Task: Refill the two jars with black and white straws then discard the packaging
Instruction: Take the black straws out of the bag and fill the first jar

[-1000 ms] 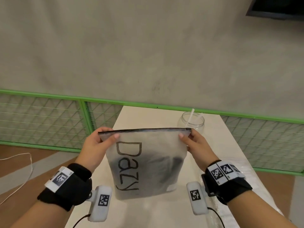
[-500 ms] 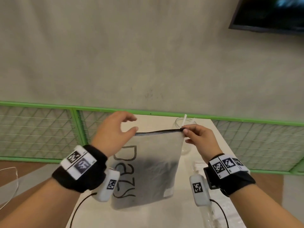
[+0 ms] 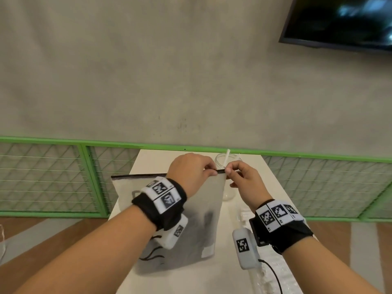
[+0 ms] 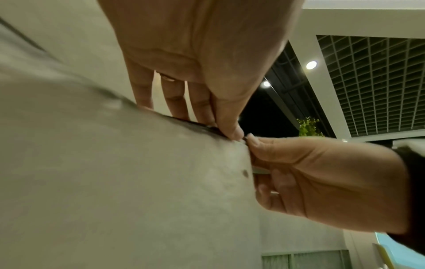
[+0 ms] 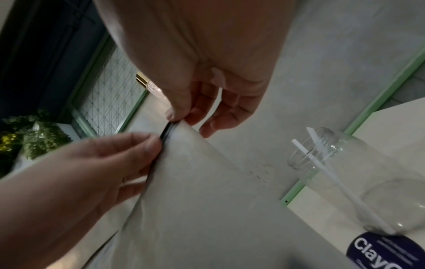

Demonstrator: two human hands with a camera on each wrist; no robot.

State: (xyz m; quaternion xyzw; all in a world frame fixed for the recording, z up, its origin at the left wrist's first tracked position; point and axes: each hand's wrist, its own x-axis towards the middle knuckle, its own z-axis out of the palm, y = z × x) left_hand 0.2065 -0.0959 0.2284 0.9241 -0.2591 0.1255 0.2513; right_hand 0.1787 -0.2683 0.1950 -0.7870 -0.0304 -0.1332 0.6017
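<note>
A frosted zip bag (image 3: 201, 230) with dark lettering and dark contents stands upright on the white table (image 3: 154, 160). My left hand (image 3: 212, 169) pinches the bag's black zip strip at its top right corner. My right hand (image 3: 230, 171) pinches the same corner right beside it, thumb tips almost touching. The left wrist view shows both pinches, left hand (image 4: 231, 132) and right hand (image 4: 251, 143), on the bag (image 4: 138, 182). Behind the hands a clear jar (image 3: 228, 161) holds a white straw (image 3: 227, 155); jar (image 5: 358, 174) and straw (image 5: 333, 182) also show in the right wrist view.
A clear packet of white items (image 3: 245, 215) lies on the table right of the bag, with crinkled clear plastic (image 3: 275, 276) nearer me. A green mesh fence (image 3: 63, 177) runs behind the table. A dark screen (image 3: 339, 22) hangs on the wall.
My left hand let go of the bag's top left corner and crossed to the top right corner beside the right hand. The right hand kept its pinch. The head view tilted upward.
</note>
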